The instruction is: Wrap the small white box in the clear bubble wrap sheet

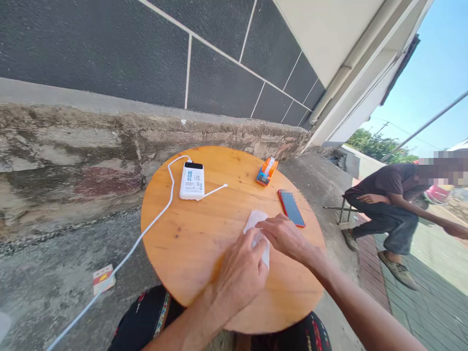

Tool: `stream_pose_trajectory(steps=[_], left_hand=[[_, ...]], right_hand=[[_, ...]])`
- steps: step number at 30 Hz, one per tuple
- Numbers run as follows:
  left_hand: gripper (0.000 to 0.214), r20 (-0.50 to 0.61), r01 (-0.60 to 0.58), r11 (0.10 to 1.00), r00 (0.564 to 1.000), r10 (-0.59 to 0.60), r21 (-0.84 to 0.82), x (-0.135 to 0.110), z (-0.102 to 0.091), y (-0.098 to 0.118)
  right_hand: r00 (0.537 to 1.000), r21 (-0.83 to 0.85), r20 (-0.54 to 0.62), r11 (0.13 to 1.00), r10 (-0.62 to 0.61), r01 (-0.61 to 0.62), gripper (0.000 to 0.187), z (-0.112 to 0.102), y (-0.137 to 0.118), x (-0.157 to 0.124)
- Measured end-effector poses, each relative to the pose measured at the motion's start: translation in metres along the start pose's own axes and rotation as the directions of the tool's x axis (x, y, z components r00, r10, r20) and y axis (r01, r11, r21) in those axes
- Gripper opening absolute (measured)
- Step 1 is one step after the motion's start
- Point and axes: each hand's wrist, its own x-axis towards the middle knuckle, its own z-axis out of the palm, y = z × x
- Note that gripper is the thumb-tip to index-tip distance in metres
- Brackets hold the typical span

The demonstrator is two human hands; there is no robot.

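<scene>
- White, thin, oblong sheet (pixel 255 218): in the head view, under the fingers of both hands, on the round orange-brown wooden table (pixel 208 229).
- The person's left hand (pixel 242 263) and right hand (pixel 282 236): fingers bent onto the sheet; whether they pinch it cannot be told.
- Red-edged, dark-screened phone (pixel 292 208): just beyond the right hand.
- White, block-shaped power bank (pixel 192 185): beyond the left hand, leftward.

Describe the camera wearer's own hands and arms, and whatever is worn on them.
The left hand and right hand are both ungloved, with slender fingers. The visible forearms are bare, without sleeves; no watch or bracelet shows. Finer details are too small to tell.
</scene>
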Motion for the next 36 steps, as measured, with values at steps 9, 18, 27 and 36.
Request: stream_pose_trajectory(steps=[9,18,27,36], left_hand=[[0.042,0.008,-0.059,0.998,0.998,0.059,-0.013,0.003,0.002,-0.004],[0.043,0.01,-0.045,0.998,0.999,0.045,-0.052,0.002,0.005,-0.005],[0.033,0.033,0.053,0.999,0.998,-0.053,0.009,-0.001,0.006,0.005],[0.031,0.034,0.137,0.99,0.99,-0.138,0.025,-0.012,0.017,0.021]], right_hand=[[0.989,0.034,0.004,0.988,0.15,-0.15,0.029,0.013,-0.004,0.001],[0.993,0.368,-0.077,0.928,0.09,-0.055,0.022,0.019,0.002,-0.01],[0.979,0.639,-0.08,0.764,0.185,-0.092,0.029,0.007,-0.021,-0.049],[0.903,0.728,-0.28,0.685,0.326,-0.022,0.029,0.041,-0.027,-0.063]])
